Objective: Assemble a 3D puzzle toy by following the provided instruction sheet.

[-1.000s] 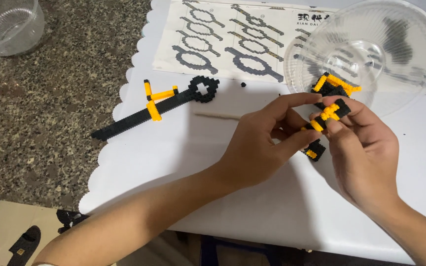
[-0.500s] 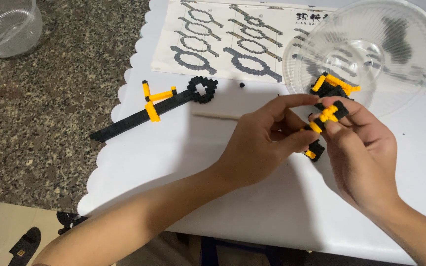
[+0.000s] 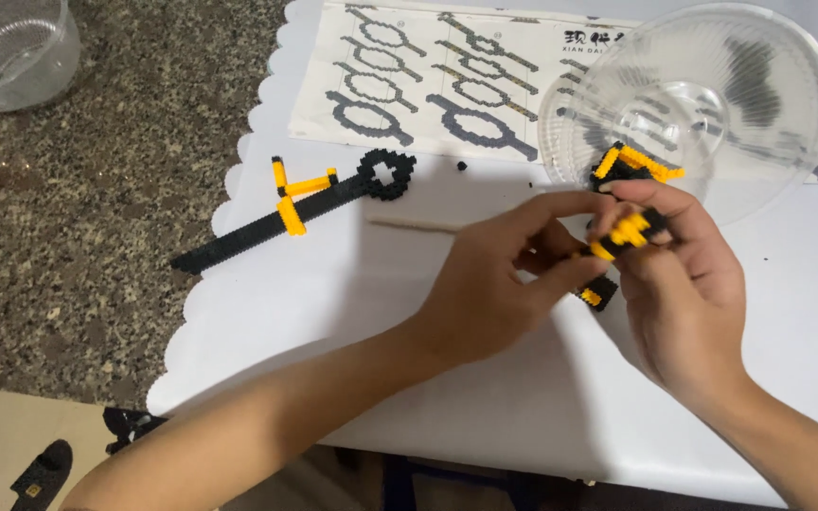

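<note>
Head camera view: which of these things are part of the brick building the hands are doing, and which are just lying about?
In use:
left hand
right hand
black and yellow brick piece
instruction sheet
finished black and yellow bar

Lying about:
big clear bowl
small clear bowl
thin stick

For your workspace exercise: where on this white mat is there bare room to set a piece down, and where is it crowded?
Bare patches: the white scalloped mat below the long black-and-yellow brick piece, and its right edge beyond the right hand. Crowded: around the clear plastic bowl, the printed instruction sheet and the left hand.
</note>
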